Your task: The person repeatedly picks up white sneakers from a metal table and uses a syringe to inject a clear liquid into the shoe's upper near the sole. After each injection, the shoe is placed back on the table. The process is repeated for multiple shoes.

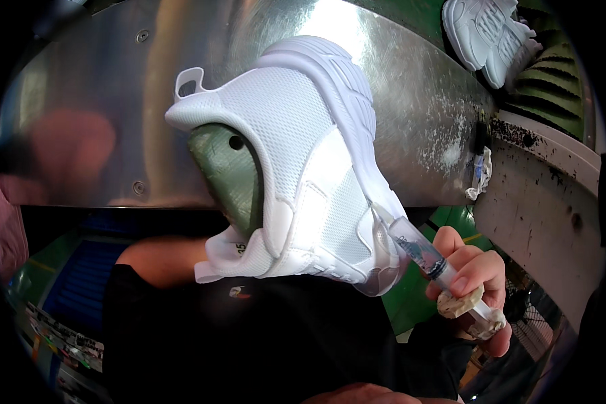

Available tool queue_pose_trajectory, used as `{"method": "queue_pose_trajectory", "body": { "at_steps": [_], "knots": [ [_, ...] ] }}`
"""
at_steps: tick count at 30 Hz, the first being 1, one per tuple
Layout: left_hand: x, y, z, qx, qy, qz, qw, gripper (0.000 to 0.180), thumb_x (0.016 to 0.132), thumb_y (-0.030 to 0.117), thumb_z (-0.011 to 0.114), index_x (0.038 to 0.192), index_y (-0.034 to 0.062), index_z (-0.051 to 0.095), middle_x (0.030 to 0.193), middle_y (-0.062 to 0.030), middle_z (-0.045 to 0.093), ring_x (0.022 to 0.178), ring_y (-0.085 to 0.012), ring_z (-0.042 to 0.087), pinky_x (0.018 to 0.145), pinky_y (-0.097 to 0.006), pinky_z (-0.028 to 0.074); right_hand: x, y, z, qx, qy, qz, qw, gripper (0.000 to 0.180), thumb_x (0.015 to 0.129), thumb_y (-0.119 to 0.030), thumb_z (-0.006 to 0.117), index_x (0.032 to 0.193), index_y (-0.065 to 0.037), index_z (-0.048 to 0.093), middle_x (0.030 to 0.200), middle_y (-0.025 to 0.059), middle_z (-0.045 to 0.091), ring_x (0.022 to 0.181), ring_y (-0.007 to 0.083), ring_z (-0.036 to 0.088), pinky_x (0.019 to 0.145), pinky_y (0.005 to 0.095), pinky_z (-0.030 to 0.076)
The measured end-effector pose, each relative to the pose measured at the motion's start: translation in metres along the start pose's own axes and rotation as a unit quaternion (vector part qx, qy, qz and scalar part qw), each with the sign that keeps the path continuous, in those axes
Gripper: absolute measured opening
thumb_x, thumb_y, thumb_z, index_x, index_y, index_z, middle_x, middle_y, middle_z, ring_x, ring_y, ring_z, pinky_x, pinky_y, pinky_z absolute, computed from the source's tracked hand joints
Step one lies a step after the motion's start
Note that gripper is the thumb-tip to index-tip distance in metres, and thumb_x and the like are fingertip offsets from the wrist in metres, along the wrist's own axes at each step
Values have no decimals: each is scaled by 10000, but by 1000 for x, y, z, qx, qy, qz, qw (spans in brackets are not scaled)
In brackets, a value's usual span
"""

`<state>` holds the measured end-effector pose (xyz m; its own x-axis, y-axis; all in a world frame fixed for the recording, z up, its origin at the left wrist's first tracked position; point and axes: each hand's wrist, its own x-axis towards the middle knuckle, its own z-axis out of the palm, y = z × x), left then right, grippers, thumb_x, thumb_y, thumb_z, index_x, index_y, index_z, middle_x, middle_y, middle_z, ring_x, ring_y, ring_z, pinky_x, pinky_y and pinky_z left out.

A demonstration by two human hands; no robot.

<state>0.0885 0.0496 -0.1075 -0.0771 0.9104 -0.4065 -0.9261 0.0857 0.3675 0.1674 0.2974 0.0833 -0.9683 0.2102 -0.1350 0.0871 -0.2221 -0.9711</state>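
A white sneaker [296, 121] with mesh panels and a thick sole lies on its side in front of me, its heel loop toward the far left. A green shoe last [229, 178] with a dark round hole fills its opening. My left forearm [161, 262] reaches in behind the shoe, and the hand and fingers there are hidden by it. In my right hand [481, 273] is a clear syringe [417, 246], fingers closed round its lower barrel. Crusty cream material coats its flange and plunger end. The syringe's tip meets the seam between sole and upper near the toe.
Under and beyond the shoe is a shiny metal worktop [424, 94], with white residue at right. A small wrapped tool [480, 172] sits at its right edge by a stained metal ledge [545, 195]. More white shoes [491, 37] rest by a green ridged surface [549, 84]. A blue crate [74, 276] stands lower left.
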Motion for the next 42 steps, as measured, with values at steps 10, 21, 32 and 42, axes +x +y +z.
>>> {"method": "queue_pose_trajectory", "body": {
  "at_steps": [10,21,32,42],
  "knots": [
    [-6,13,-3,-82,1,-37,996,434,905,201,568,1278,15,447,1159,-103,574,1080,-183,544,988,-330,419,-13,-4,-8,20,7,11,1000,786,635,-713,662,971,-3,636,791,77,645,660,145,439,622,283,277],
    [-3,17,10,-105,-16,-59,993,407,884,160,595,1244,8,483,1145,-102,584,1075,-194,547,999,-333,403,-23,-7,-22,11,-48,35,998,654,654,-624,716,1007,-87,595,781,68,602,717,143,382,606,246,298],
    [29,12,61,-135,-97,-71,983,381,863,119,622,1211,2,518,1130,-102,594,1069,-205,550,1011,-336,386,-44,-18,-77,24,61,-152,986,791,674,-614,678,1212,-87,437,902,58,500,887,151,365,655,278,243],
    [-45,75,72,-41,136,52,989,837,645,96,734,1363,-11,318,1294,-141,492,1191,-260,498,1010,-376,393,-55,58,-111,-40,209,-131,968,1102,671,-863,407,1282,53,359,1029,168,538,880,205,503,750,313,406]
  ]
}}
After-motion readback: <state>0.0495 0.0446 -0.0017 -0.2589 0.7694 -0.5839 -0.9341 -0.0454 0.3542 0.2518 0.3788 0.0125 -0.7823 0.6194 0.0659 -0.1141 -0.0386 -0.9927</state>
